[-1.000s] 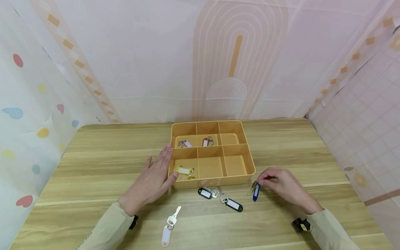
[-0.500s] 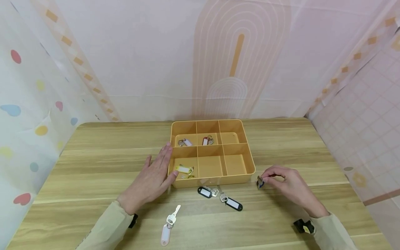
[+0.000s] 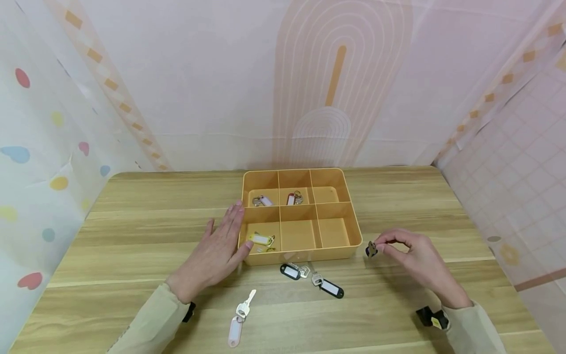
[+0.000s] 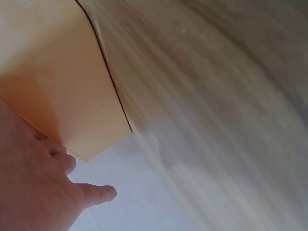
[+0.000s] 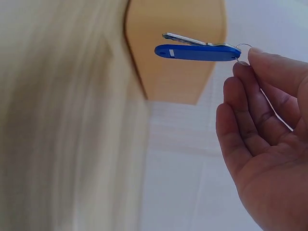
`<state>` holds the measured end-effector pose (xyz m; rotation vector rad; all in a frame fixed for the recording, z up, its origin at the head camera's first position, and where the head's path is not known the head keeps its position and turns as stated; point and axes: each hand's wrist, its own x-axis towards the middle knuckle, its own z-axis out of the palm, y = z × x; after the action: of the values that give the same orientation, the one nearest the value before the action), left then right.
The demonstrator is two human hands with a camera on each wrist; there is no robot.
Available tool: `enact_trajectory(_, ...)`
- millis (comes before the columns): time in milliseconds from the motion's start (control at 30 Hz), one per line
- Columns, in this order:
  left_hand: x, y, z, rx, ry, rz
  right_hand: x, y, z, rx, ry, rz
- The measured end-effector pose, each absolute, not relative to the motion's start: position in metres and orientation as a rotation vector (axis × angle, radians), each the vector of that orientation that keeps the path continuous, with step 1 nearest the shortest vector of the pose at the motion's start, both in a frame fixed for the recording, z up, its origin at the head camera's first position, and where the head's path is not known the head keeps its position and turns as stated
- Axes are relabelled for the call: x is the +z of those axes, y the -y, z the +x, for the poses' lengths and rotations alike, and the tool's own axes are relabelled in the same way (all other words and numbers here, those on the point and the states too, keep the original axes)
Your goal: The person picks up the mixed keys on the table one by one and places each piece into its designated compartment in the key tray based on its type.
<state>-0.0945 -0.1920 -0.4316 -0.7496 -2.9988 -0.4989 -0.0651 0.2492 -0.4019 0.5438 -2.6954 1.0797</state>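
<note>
My right hand point(image 3: 409, 253) pinches the metal ring of a key with a blue tag point(image 5: 197, 52) between thumb and forefinger. In the right wrist view the key point(image 5: 187, 38) lies alongside its tag, both held over the table beside the box. My left hand point(image 3: 212, 258) rests with straight fingers on the left rim of the yellow six-compartment box point(image 3: 298, 255). A yellow-tagged key point(image 3: 262, 239) lies in the front left compartment. Behind it sits a pale-tagged key point(image 3: 265, 200), and a red-tagged key point(image 3: 292, 199) is in the back middle compartment.
In front of the box lie two black-tagged keys, one tag point(image 3: 290, 272) close to its wall and the other tag point(image 3: 331, 288) farther right. A key with a pale pink tag point(image 3: 236, 332) lies nearer me. A patterned cloth wall point(image 3: 212, 98) stands behind the table point(image 3: 155, 236).
My right hand has moved slightly right and away from me with the blue-tagged key, which has turned in its pinch. The left hand stays on the box.
</note>
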Motion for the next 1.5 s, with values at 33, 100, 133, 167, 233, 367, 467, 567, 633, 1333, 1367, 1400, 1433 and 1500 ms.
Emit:
enact_trajectory(33, -0.431, 0.192, -0.094, -0.498, 3.002, -0.748, -0.400, -0.249, -0.066, 1.085, 2.692, 0.535)
enact_trajectory(100, -0.430, 0.192, -0.094, -0.494, 3.005, -0.746, -0.397, -0.248, -0.067, 1.102, 2.691, 0.517)
enact_trajectory(133, -0.429, 0.192, -0.094, -0.493, 3.009, -0.744, -0.396, -0.247, -0.068, 1.112, 2.690, 0.514)
enact_trajectory(167, -0.429, 0.191, -0.094, -0.491, 3.011, -0.744, -0.394, -0.246, -0.069, 1.124, 2.689, 0.512)
enact_trajectory(233, -0.427, 0.191, -0.094, -0.493, 3.015, -0.742, -0.390, -0.243, -0.071, 1.131, 2.688, 0.512)
enact_trajectory(367, -0.424, 0.191, -0.094, -0.494, 3.028, -0.743, -0.383, -0.237, -0.075, 1.141, 2.659, 0.530)
enact_trajectory(467, -0.424, 0.191, -0.094, -0.492, 3.032, -0.744, -0.377, -0.233, -0.078, 1.152, 2.632, 0.545)
enact_trajectory(567, -0.424, 0.191, -0.094, -0.496, 3.032, -0.745, -0.371, -0.229, -0.080, 1.156, 2.616, 0.555)
enact_trajectory(633, -0.424, 0.191, -0.095, -0.504, 3.030, -0.745, -0.368, -0.227, -0.081, 1.159, 2.609, 0.553)
enact_trajectory(1333, -0.428, 0.191, -0.093, -0.499, 3.005, -0.733, -0.355, -0.207, -0.110, 1.251, 2.556, 0.399)
enact_trajectory(1367, -0.428, 0.191, -0.093, -0.500, 3.005, -0.734, -0.354, -0.207, -0.112, 1.254, 2.550, 0.396)
enact_trajectory(1400, -0.428, 0.191, -0.093, -0.499, 3.006, -0.735, -0.354, -0.206, -0.114, 1.263, 2.542, 0.394)
enact_trajectory(1433, -0.428, 0.191, -0.093, -0.501, 3.005, -0.736, -0.354, -0.205, -0.116, 1.273, 2.534, 0.395)
enact_trajectory(1500, -0.428, 0.191, -0.094, -0.502, 3.001, -0.736, -0.354, -0.204, -0.120, 1.284, 2.522, 0.388)
